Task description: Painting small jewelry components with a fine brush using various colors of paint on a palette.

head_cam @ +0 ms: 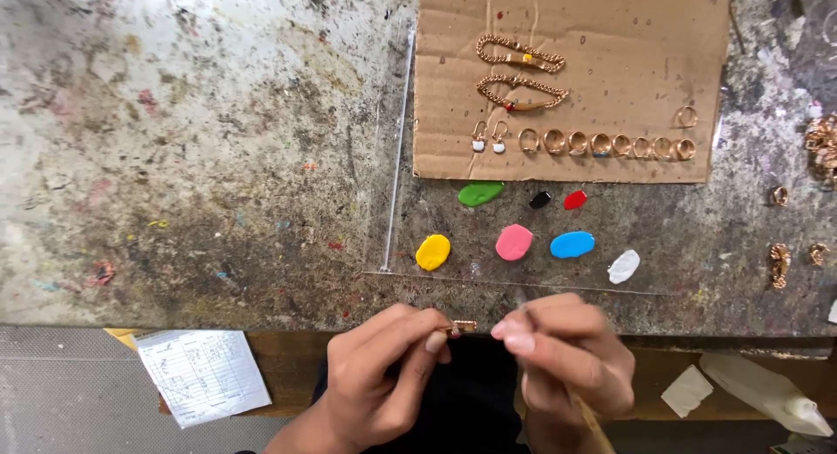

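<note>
The left hand (384, 376) pinches a small gold jewellery piece (460, 327) between thumb and forefinger, at the table (200, 158) edge, about 6 o'clock in view. The right hand (567, 358) is closed in a pen-like grip on a thin stick tool (595, 419); its tip is blurred, just beside the piece. At 12 o'clock lie 7 paint blobs on a clear sheet (392, 175): yellow (433, 252), pink (513, 242), blue (572, 244), white (623, 266), green (480, 193), black (540, 199), red (575, 199). Beyond, a cardboard sheet (610, 36) carries 2 bracelets (521, 92) and a row of rings (602, 144). Risk, as I judge it: the piece is tiny and held past the table edge, so a loosened pinch could drop it to the lap or floor; an unsteady tip could smear colour outside its spot
</note>
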